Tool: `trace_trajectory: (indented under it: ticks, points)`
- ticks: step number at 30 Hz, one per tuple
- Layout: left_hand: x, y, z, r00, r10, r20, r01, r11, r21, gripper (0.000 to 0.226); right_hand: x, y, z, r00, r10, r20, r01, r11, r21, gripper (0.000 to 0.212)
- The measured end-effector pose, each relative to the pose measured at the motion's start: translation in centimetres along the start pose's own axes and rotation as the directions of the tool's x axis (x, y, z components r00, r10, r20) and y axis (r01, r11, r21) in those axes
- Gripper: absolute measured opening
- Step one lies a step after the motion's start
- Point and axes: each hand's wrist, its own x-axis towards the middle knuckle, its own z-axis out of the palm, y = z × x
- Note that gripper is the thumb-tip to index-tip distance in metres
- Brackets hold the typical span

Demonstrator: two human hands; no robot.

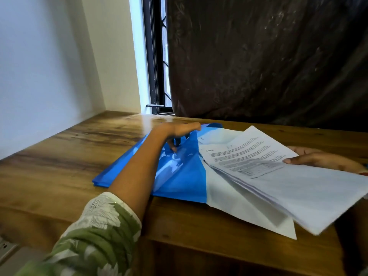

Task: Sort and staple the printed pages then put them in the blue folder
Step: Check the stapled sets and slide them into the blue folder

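A blue plastic folder (179,176) lies on the wooden desk (59,148), its translucent cover lifted. My left hand (177,134) holds that cover up, thumb under the flap and fingers stretched along its top edge. A stack of printed pages (278,176) sits at the folder's right side, partly slid under the cover and hanging over the desk's front edge. My right hand (316,159) grips the stack at its far right edge, thumb on top. One loose white sheet (249,212) lies beneath the stack. No stapler shows in view.
A dark curtain (268,56) hangs behind the desk on the right. A window frame (157,66) stands beside it, and a white wall (39,66) closes the left side. A wall socket (6,247) sits low at the left.
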Motion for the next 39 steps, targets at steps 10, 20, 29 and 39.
trace_trajectory:
  ticks: [10, 20, 29, 39]
  points:
    - [-0.6, 1.0, 2.2, 0.989, 0.092, -0.119, -0.059, 0.965, 0.255, 0.063, 4.6, -2.2, 4.8, 0.944, -0.069, -0.321, 0.011, 0.984, -0.180, 0.037]
    - [-1.1, 1.9, 3.8, 0.962, 0.179, -0.208, -0.071, 0.896, 0.439, 0.063, 6.1, -1.8, 8.9, 0.943, -0.079, -0.322, 0.087, 0.996, 0.011, 0.043]
    - [-0.5, 3.7, 7.5, 0.909, 0.271, -0.318, -0.073, 0.852, 0.518, 0.050, 7.2, -1.7, 14.2, 0.929, -0.093, -0.357, 0.135, 0.987, 0.093, 0.036]
    - [-2.4, 1.1, -1.4, 0.906, 0.116, -0.406, 0.005, 0.959, 0.283, 0.054, 6.3, -1.6, 13.8, 0.915, 0.022, -0.404, 0.054, 0.983, 0.177, 0.026]
